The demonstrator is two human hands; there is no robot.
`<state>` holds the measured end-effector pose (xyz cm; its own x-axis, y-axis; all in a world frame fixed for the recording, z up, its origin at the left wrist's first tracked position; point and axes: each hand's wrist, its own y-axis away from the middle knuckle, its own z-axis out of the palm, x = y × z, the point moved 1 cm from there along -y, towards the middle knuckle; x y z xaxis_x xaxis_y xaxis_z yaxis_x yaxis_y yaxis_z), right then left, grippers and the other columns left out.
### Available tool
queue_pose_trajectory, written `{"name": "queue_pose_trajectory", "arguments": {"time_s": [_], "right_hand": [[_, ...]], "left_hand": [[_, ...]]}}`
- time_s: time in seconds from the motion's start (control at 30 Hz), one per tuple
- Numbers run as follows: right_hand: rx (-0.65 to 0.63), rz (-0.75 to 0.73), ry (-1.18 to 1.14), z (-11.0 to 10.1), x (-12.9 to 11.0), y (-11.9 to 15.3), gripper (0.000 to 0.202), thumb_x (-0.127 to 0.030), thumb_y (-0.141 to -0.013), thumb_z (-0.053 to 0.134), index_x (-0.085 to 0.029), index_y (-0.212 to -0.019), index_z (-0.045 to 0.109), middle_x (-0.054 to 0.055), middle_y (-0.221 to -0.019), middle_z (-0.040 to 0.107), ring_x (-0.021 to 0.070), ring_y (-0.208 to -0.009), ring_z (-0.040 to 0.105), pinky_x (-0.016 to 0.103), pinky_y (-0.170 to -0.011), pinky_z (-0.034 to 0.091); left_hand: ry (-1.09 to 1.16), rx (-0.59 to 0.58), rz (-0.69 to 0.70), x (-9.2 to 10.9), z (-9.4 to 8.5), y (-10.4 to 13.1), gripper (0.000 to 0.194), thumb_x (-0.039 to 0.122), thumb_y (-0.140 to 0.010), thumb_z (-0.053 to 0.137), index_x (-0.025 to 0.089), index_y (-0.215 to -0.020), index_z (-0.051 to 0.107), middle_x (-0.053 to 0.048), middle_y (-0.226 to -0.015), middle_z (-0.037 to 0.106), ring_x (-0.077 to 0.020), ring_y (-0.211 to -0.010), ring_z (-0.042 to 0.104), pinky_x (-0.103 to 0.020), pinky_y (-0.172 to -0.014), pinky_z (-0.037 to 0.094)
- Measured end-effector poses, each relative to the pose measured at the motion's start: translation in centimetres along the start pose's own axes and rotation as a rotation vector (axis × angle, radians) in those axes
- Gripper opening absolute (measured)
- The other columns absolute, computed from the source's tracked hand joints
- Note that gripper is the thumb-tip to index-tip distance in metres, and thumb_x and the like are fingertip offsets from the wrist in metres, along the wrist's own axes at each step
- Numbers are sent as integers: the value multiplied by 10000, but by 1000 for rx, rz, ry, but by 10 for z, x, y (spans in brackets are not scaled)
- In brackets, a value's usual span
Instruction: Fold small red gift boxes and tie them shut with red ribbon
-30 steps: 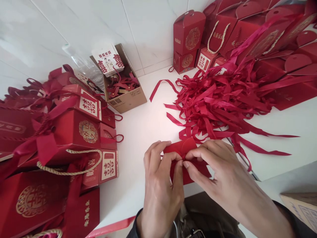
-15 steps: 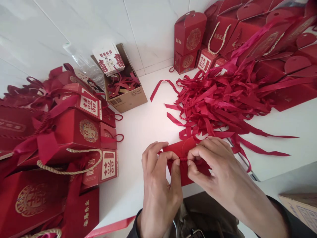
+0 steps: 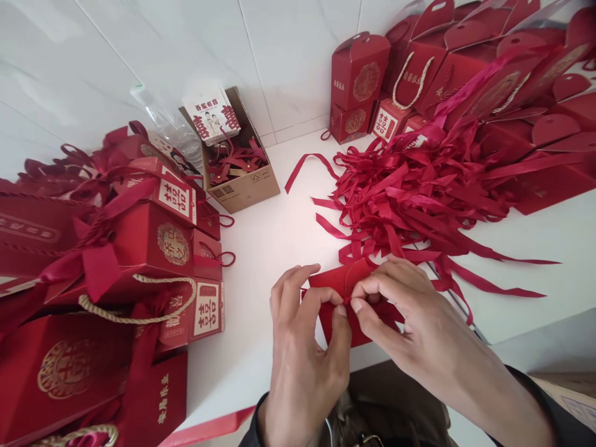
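Observation:
A small red gift box (image 3: pixel 328 278) is at the front edge of the white table, partly hidden by my hands. My left hand (image 3: pixel 307 338) is closed at its left, thumb and index finger pinching the red ribbon (image 3: pixel 347 300) over the box's top. From the right, my right hand (image 3: pixel 414 323) pinches the same ribbon, its fingertips almost touching those of the left. Whether the ribbon is knotted there is too small to tell. Just beyond the box lies a large tangled heap of red ribbons (image 3: pixel 400 192).
Red gift boxes (image 3: pixel 153 248) with bows and rope handles crowd the left side. More red boxes (image 3: pixel 361 68) stand along the wall at the back right. A cardboard carton (image 3: pixel 249 189) holds printed cards (image 3: pixel 212 115) and ribbon pieces; clear plastic (image 3: pixel 172 127) sits beside it.
My thumbs and index fingers have come closer together over the box's ribbon. The camera view has shifted slightly, and the surrounding boxes and the heap look the same.

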<state>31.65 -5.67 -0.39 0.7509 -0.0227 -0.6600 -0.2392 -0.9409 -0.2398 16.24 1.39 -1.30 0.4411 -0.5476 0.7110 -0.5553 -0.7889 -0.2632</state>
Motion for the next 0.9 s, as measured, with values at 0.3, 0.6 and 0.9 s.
{"name": "queue_pose_trajectory", "arguments": {"time_s": [0.3,0.6,0.9], "right_hand": [[-38,17,-53,4,2,3,173,-173,-1032,515,-259,-885,546,18,-906,613,231,-925,568,406,-831,476],[105,-27,67,2,-2,5,126,-198,-1017,549,-248,-903,533,-4,-860,617,213,-816,567,525,-967,418],[31,-6,80,5,-1,9,134,-153,-957,550,-245,-862,533,2,-848,589,230,-858,564,507,-933,436]], "left_hand": [[145,-31,-88,-2,2,-6,154,118,-919,632,252,-871,691,-71,-1248,628,-274,-1303,543,-492,-1051,495],[157,-3,-89,-4,4,-2,173,86,-883,642,250,-861,692,-56,-1243,627,-254,-1281,565,-443,-1045,509],[124,13,-26,-5,9,7,157,88,-906,636,244,-897,653,-66,-1274,621,-257,-1285,540,-450,-1066,499]]}}
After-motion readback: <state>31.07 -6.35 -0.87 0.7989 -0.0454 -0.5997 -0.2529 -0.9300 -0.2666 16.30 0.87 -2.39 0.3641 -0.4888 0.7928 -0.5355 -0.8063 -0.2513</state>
